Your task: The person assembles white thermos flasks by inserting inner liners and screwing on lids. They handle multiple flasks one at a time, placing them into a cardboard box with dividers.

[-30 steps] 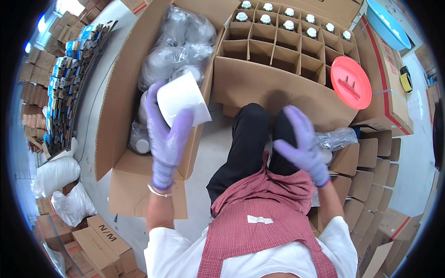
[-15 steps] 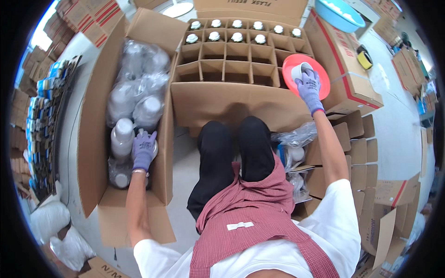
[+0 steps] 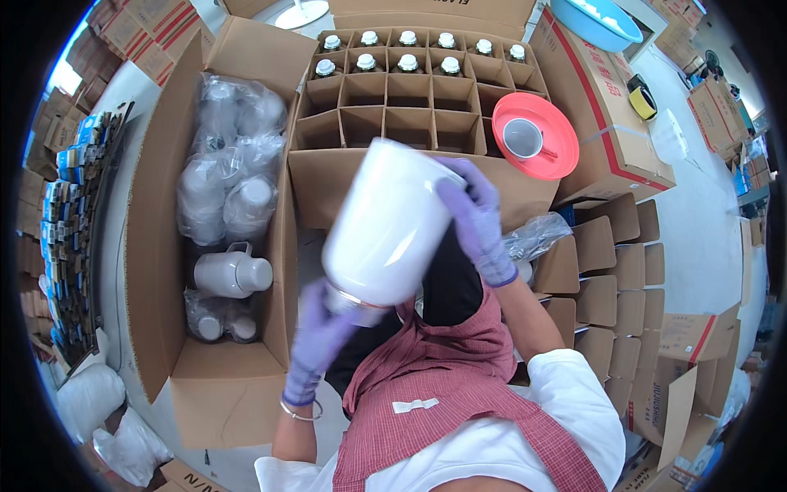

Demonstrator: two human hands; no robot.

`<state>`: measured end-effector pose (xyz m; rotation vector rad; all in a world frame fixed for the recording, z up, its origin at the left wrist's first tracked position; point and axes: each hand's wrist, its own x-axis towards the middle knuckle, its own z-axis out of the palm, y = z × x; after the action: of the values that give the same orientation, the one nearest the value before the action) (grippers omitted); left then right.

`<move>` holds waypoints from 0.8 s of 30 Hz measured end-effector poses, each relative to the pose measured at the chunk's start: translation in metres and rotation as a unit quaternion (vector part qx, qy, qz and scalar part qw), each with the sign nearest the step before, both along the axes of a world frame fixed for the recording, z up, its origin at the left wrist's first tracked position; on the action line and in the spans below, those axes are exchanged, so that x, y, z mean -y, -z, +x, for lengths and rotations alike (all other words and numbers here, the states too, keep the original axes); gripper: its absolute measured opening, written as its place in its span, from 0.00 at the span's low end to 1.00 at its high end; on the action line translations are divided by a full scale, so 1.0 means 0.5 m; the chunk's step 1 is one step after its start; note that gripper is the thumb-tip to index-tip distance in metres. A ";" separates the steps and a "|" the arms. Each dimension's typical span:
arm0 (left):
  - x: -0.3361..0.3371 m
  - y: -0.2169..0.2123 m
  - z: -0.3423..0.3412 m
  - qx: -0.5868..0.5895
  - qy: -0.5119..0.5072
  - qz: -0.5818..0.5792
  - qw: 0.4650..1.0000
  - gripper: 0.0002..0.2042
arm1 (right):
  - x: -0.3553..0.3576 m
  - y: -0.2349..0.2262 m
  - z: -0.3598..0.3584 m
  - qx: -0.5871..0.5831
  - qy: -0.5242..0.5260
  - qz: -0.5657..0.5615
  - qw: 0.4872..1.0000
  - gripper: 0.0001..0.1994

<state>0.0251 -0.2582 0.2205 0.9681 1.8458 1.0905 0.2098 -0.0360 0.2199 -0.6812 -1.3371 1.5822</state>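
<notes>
From my place in the room, I take the divided carton (image 3: 324, 193) as my landmark. Just to its left there stands a long open carton (image 3: 152, 246), and inside this one I see white flasks in clear plastic bags (image 3: 205, 193), together with one unbagged flask (image 3: 225, 275), which lies on its side with its handle toward the divided carton's back end. Next comes the person's left hand (image 3: 324, 332), in a purple glove, on the near side of the divided carton; it is a little blurred, but its fingers are wrapped around the narrow lower end of a big white vessel (image 3: 389, 225). This vessel is tilted, in the air, in front of the near wall of the divided carton. In the back two rows of that carton stand ten bottles with white caps (image 3: 407, 62). The right hand (image 3: 475, 215), also gloved, has its fingers bent over the upper right edge of the vessel, so both hands hold it together. Over the near right corner of the divided carton rests a red plate (image 3: 562, 123), and on it a cup (image 3: 522, 138). To the right of the divided carton stands a red-striped carton (image 3: 602, 111), and behind its far end I notice a blue basin (image 3: 598, 26).
</notes>
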 end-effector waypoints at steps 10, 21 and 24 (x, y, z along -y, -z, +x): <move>-0.185 0.101 0.027 0.080 0.188 0.149 0.967 0.20 | 0.144 0.108 0.070 0.198 -0.106 0.313 0.923 0.10; -0.104 0.136 0.009 0.284 0.087 0.209 0.932 0.20 | 0.021 0.117 0.170 0.226 -0.147 0.327 0.906 0.13; -0.118 0.150 -0.038 0.458 0.095 0.313 0.826 0.21 | 0.009 0.140 0.209 0.291 -0.081 0.177 0.937 0.12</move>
<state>0.0059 -0.1994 0.1457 0.7197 0.5925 1.6841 0.3143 -0.0407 0.1497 -0.8646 -2.1006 1.2484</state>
